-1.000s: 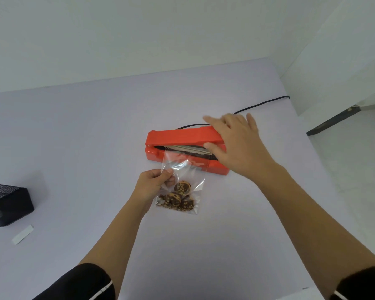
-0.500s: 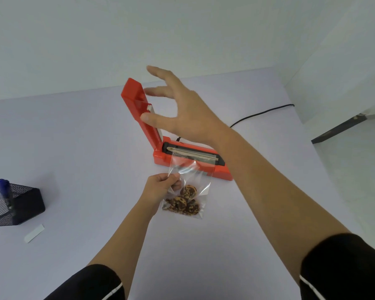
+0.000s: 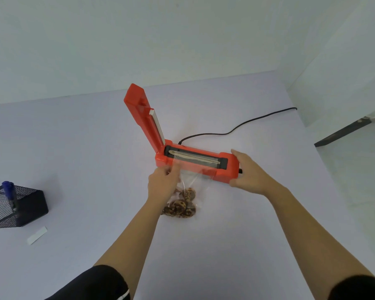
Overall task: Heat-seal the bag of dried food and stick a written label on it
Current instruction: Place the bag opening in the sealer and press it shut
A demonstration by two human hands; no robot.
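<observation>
I am watching my left hand (image 3: pixel 163 186), fingers pinching the left edge of the clear plastic bag of brown dried food (image 3: pixel 192 180), its mouth lying across the open orange-red plastic heat sealer (image 3: pixel 231 169). My right hand (image 3: pixel 251 175) is gripping the sealer's right end, fingers curling round it, with wide pale worktop (image 3: pixel 225 239) spreading on every side.

Bare, office-like work corner, pale desk (image 3: pixel 74 148) set against plain white walls (image 3: pixel 139 40), black mesh pen holder (image 3: pixel 28 210) with a blue pen (image 3: pixel 9 189) at the desk's left edge, red tabletop heat sealer (image 3: pixel 230 169) mid-desk, its black cord (image 3: pixel 247 123) running toward the far right corner, pale floor (image 3: pixel 355 180) beyond the right edge.

The sealer lid (image 3: pixel 142 114) has swung upright and the right hand (image 3: pixel 250 173) now grips the sealer base (image 3: pixel 231 169)
</observation>
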